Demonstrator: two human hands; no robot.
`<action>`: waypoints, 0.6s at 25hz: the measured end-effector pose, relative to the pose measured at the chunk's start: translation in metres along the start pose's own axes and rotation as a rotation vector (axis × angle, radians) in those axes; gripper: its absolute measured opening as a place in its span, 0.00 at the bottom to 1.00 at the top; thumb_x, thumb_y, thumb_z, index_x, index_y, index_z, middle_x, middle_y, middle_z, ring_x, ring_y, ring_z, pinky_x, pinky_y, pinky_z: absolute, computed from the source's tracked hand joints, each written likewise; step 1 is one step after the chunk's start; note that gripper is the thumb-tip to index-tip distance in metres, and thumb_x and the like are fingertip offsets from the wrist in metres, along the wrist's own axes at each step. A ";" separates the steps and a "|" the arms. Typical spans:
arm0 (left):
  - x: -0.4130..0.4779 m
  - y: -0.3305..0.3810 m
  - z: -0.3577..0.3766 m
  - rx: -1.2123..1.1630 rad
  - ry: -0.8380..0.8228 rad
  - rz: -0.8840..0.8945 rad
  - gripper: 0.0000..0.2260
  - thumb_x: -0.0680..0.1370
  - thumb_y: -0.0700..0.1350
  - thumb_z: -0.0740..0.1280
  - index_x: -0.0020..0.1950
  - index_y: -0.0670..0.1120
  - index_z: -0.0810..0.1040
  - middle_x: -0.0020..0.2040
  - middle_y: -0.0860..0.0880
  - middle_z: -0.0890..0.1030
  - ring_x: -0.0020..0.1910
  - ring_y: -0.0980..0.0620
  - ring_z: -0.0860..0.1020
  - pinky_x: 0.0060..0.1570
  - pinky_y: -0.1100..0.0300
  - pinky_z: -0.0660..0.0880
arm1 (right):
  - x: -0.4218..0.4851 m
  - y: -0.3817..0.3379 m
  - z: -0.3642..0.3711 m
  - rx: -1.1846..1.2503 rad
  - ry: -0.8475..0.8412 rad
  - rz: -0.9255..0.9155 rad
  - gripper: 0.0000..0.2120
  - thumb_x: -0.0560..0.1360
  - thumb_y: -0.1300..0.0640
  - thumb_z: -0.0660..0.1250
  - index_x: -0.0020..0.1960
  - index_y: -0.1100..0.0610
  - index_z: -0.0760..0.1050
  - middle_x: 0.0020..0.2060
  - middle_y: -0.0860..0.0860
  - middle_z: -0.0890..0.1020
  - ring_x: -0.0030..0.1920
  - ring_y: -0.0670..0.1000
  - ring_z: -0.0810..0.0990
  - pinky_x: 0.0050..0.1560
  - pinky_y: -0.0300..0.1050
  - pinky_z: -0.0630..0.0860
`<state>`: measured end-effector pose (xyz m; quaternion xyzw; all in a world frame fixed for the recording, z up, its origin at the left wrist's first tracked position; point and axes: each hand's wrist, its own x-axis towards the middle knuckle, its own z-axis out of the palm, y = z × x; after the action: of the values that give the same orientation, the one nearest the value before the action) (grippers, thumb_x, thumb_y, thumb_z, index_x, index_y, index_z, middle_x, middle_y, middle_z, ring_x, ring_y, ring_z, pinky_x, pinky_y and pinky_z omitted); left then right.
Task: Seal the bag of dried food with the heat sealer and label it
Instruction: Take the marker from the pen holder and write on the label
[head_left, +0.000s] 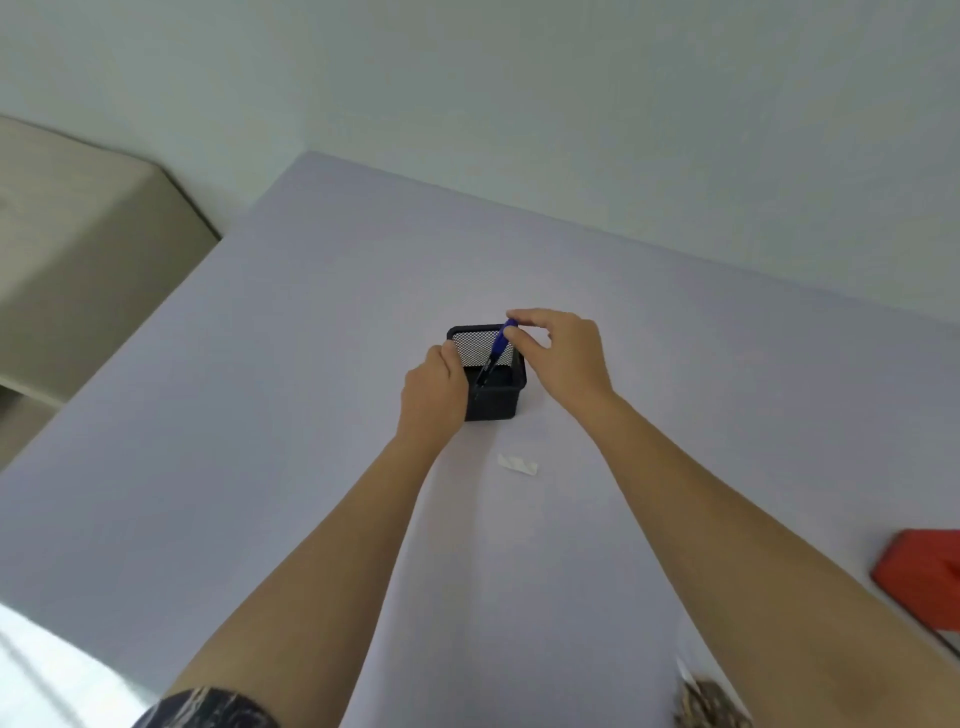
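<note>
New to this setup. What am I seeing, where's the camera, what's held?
No machine: a person's two bare hands, filmed by one head-worn camera looking down. The left hand grips the black mesh pen holder; the right hand pinches the top of a blue pen standing in it. On the lilac table: a small white slip, a red device at the right edge, probably the heat sealer, and a corner of the bag of dried food at the bottom.

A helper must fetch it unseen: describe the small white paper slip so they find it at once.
Start at the lavender table. Near its middle stands a black mesh pen holder; the slip lies flat just on the person's side of it. It alone is small, white and flat, while the holder is dark and upright.
</note>
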<state>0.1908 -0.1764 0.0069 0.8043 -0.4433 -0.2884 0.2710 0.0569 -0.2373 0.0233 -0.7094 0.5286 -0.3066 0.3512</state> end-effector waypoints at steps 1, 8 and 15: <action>0.001 -0.003 0.001 0.001 0.010 -0.009 0.14 0.83 0.44 0.47 0.53 0.39 0.70 0.52 0.37 0.77 0.40 0.43 0.69 0.37 0.57 0.60 | -0.002 -0.002 0.000 0.012 -0.005 -0.004 0.11 0.74 0.56 0.68 0.55 0.56 0.81 0.52 0.50 0.84 0.54 0.46 0.80 0.59 0.39 0.72; -0.005 0.006 -0.022 -0.094 0.004 0.099 0.27 0.80 0.57 0.45 0.61 0.35 0.68 0.59 0.37 0.74 0.58 0.40 0.72 0.55 0.49 0.69 | -0.004 -0.044 -0.050 0.178 0.131 0.012 0.09 0.74 0.57 0.68 0.53 0.56 0.81 0.42 0.44 0.82 0.40 0.35 0.79 0.47 0.26 0.74; -0.069 0.054 -0.046 -0.289 -0.165 0.346 0.10 0.79 0.50 0.61 0.59 0.51 0.75 0.42 0.54 0.80 0.41 0.57 0.78 0.38 0.71 0.73 | -0.023 -0.074 -0.125 0.309 0.287 0.014 0.08 0.74 0.56 0.69 0.52 0.55 0.81 0.43 0.44 0.83 0.42 0.36 0.80 0.46 0.28 0.73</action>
<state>0.1628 -0.1325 0.0915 0.6429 -0.5494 -0.3626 0.3916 -0.0097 -0.2224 0.1536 -0.5926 0.5247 -0.4794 0.3790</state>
